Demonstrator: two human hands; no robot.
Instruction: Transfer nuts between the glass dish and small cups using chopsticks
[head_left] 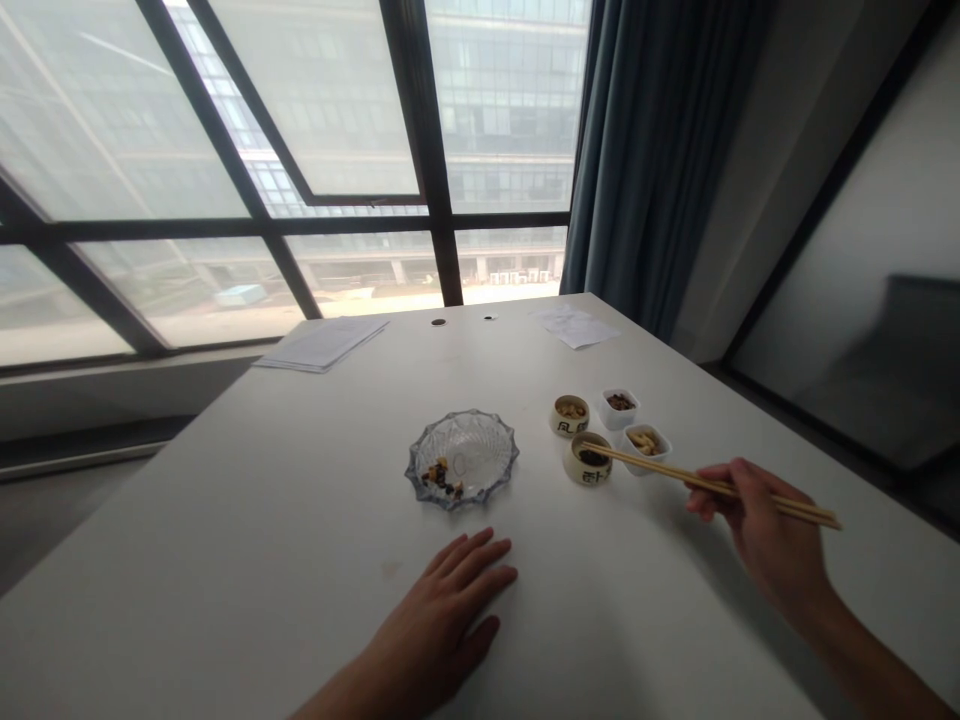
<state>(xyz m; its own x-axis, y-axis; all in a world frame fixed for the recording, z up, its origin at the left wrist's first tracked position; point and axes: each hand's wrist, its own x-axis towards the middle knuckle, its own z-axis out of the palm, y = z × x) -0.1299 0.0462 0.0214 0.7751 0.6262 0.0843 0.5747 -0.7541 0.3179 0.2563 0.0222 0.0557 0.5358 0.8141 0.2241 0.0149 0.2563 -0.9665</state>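
My right hand (769,530) grips a pair of wooden chopsticks (697,478), whose tips are over the mouth of a cream cup (589,470) with dark contents. My left hand (450,610) lies on the white table with its fingers apart, just in front of a scalloped glass bowl (499,455). Small dark and yellowish pieces (441,477) sit in the bowl's left part. Behind the dark-filled cup stands another cream cup (570,418) with light brown pieces. Beside them are two clear plastic tubs, one with brown bits (620,403), one with pale yellowish pieces (646,441).
A stack of papers (324,345) lies at the table's far left, and loose sheets (576,326) at the far right. Two small round items (438,322) (490,317) are near the back edge. Windows and a dark blue curtain (652,150) stand beyond the table.
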